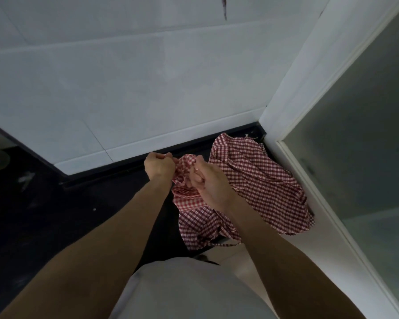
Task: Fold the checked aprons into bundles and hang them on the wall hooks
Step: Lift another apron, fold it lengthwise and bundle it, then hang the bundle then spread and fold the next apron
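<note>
Both hands work on a red-and-white checked apron (186, 180) that is gathered into a crumpled bunch between them, held up in front of the person above the dark floor (55, 222). The left hand (160, 165) has its fingers curled round the upper left end of the bunch, close to the dark skirting (129, 165) at the foot of the white tiled wall (124, 88). The right hand (209, 183) is clamped on the right side of the same bunch, fingers bent into the cloth and the thumb on top. The two hands are near each other, with only the gathered cloth between them. Below and to the right of the hands a darker red checked apron (258, 180) lies spread and wrinkled on the floor, in the corner where the wall meets a white door frame (293, 93); one thin strap (224, 244) of it lies toward the person. Beside the frame stands a frosted glass panel (359, 134). The person's light garment (182, 291) fills the bottom edge of the view.
</note>
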`<action>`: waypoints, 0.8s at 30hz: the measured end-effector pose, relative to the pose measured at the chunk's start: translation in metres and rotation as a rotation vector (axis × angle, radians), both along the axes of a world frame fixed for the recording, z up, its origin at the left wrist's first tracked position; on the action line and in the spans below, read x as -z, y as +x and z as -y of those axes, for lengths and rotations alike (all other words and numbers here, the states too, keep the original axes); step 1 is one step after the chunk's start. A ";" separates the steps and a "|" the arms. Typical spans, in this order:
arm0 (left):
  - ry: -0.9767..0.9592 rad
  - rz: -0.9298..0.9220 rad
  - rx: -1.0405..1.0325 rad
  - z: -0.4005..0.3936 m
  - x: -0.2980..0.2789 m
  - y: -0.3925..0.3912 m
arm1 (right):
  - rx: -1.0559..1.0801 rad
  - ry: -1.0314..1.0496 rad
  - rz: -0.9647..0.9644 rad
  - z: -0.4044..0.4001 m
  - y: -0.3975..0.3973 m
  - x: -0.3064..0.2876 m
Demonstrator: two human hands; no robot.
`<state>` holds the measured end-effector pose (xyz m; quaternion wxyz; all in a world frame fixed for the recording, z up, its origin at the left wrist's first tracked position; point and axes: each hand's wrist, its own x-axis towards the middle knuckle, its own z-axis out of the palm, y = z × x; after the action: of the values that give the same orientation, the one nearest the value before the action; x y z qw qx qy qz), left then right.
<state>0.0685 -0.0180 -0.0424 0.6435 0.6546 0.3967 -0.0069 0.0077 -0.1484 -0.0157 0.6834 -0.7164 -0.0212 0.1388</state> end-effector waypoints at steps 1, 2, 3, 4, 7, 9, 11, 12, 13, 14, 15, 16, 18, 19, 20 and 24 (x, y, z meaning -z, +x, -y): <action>-0.004 -0.008 -0.026 -0.002 0.000 0.001 | -0.007 0.013 -0.001 -0.004 -0.002 -0.003; -0.006 -0.014 -0.044 -0.004 -0.002 0.002 | -0.009 0.038 -0.018 -0.009 -0.002 -0.002; -0.002 -0.011 -0.042 -0.005 -0.003 0.003 | -0.019 0.075 -0.058 -0.011 -0.004 -0.004; 0.006 0.000 -0.019 -0.005 -0.005 0.003 | -0.022 0.099 -0.074 -0.012 -0.004 -0.004; 0.044 0.029 0.049 -0.004 -0.008 0.002 | -0.029 0.082 -0.057 -0.008 -0.006 -0.007; 0.080 0.058 0.113 0.000 -0.010 -0.002 | -0.030 0.067 -0.070 -0.003 -0.006 -0.012; 0.164 0.145 0.254 0.005 -0.014 -0.004 | -0.030 0.036 -0.059 0.009 -0.005 -0.014; 0.192 0.198 0.338 0.007 -0.017 -0.003 | -0.029 0.014 -0.058 0.016 -0.002 -0.014; 0.196 0.251 0.430 0.009 -0.023 -0.003 | -0.032 -0.023 -0.076 0.024 0.000 -0.016; 0.202 0.303 0.531 0.011 -0.030 -0.001 | -0.031 -0.064 -0.094 0.033 0.004 -0.016; 0.214 0.352 0.640 0.013 -0.035 0.002 | -0.027 -0.102 -0.111 0.040 0.006 -0.019; 0.237 0.388 0.757 0.017 -0.042 0.006 | -0.004 -0.123 -0.116 0.051 0.008 -0.021; 0.299 0.418 0.936 0.024 -0.055 0.012 | 0.077 -0.135 -0.156 0.065 0.013 -0.026; 0.331 0.434 1.000 0.030 -0.063 0.016 | 0.093 -0.186 -0.152 0.069 0.016 -0.035; 0.354 0.445 1.053 0.035 -0.066 0.018 | 0.070 -0.275 -0.132 0.074 0.022 -0.034; 0.418 0.577 1.160 0.059 -0.106 0.032 | 0.023 -0.600 0.040 0.096 0.052 -0.077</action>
<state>0.1006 -0.0767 0.0635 0.4756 0.8478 -0.2128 -0.0991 0.0602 -0.2445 0.0615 0.4422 -0.8891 0.0155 0.1169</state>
